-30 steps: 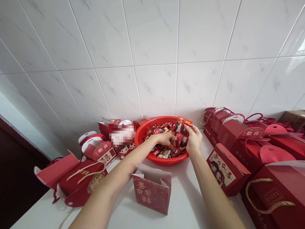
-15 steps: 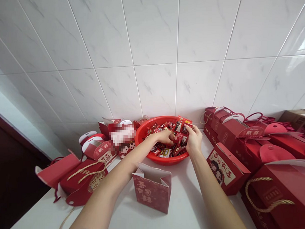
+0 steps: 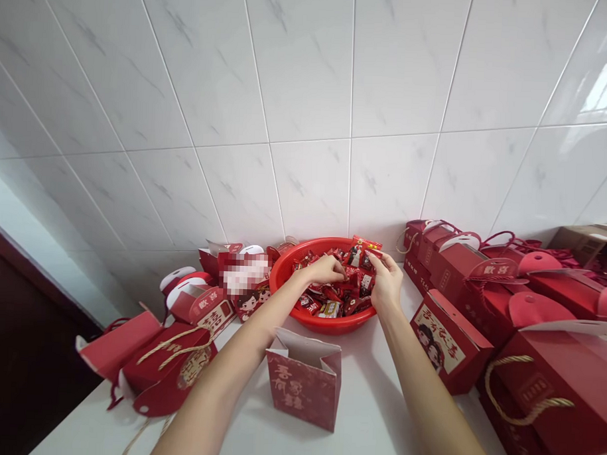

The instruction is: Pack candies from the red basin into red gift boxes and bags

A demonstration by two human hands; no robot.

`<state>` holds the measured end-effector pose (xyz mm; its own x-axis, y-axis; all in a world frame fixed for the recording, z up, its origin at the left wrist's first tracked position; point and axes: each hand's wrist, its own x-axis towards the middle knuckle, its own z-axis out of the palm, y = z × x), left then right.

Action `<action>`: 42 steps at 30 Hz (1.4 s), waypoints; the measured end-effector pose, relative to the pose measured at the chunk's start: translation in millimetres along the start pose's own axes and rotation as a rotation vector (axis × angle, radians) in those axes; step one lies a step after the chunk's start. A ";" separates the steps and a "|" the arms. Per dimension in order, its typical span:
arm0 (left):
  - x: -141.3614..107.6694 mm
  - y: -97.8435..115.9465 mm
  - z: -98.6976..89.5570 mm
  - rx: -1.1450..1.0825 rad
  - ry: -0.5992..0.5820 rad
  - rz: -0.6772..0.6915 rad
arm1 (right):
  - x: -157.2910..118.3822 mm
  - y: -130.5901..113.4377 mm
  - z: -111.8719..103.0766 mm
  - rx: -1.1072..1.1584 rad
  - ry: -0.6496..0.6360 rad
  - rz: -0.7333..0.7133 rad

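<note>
A red plastic basket [image 3: 337, 327] full of small wrapped candies [image 3: 329, 309] stands against the wall. My left hand [image 3: 326, 271] reaches in over the candies, its fingers curled down and pressed together; whatever they pinch is too small or hidden to name. At the basket's right rim, my right hand [image 3: 387, 281] is closed on red candy packets [image 3: 363, 252], which it holds up above the pile. Between my forearms an open red paper box [image 3: 305, 390] stands upright on the white table [image 3: 361, 415], with its top toward me and its inside mostly hidden.
Folded red gift boxes with rope handles [image 3: 167, 362] crowd the left side. More red gift boxes [image 3: 552, 375] are stacked on the right, one with a cartoon couple [image 3: 449, 339] leaning there. A cardboard box [image 3: 586, 239] sits far right. The tiled wall [image 3: 310, 181] bounds the back.
My left hand has lifted slightly among the candies, its fingers drawn closer together. My right hand still holds its packets. The whole view has shifted slightly.
</note>
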<state>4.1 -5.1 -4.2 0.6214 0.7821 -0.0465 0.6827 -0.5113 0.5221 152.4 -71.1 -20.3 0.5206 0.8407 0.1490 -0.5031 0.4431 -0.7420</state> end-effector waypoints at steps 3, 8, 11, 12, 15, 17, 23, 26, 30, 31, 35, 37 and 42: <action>-11.9 -1.6 -7.2 -0.128 0.160 -0.008 | -1.2 -7.1 1.0 0.001 -0.013 0.004; -48.7 0.5 -14.0 -0.446 0.448 0.088 | -5.4 -21.2 4.8 -0.017 -0.059 -0.018; -77.3 6.3 -20.0 -0.561 0.577 0.127 | -11.7 -28.9 8.3 -0.103 -0.114 -0.078; -87.2 9.1 -22.4 -0.588 0.599 0.139 | -14.8 -31.9 9.8 -0.126 -0.132 -0.086; -116.6 19.9 -29.8 -0.648 0.621 0.210 | -26.8 -43.5 15.1 -0.153 -0.187 -0.047; -134.4 28.4 -33.3 -0.631 0.629 0.308 | -35.7 -53.2 18.4 -0.163 -0.238 0.003; -164.3 51.1 -25.3 -0.347 0.787 0.616 | -61.3 -79.6 24.3 -0.340 -0.465 -0.053; -163.0 59.1 -12.1 -0.218 0.989 0.668 | -73.2 -84.2 27.5 -0.426 -0.526 -0.078; -157.9 65.7 1.5 0.010 1.185 0.659 | -81.5 -78.4 31.6 -0.382 -0.584 0.024; -157.6 66.2 3.3 0.086 1.204 0.651 | -82.0 -75.8 32.2 -0.351 -0.595 0.069; -158.7 65.3 6.5 0.278 1.238 0.625 | -83.3 -69.8 34.6 -0.236 -0.595 0.226; -158.4 64.7 7.0 0.299 1.254 0.614 | -85.8 -70.9 36.2 -0.207 -0.596 0.268; -166.5 65.5 -2.2 0.165 1.137 0.606 | -88.3 -80.6 34.9 -0.266 -0.708 0.240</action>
<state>-55.4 -168.0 39.6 0.2292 0.2324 0.9452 0.4992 -0.8617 0.0909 122.9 -170.3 49.2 -0.1886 0.9414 0.2797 -0.3180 0.2109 -0.9243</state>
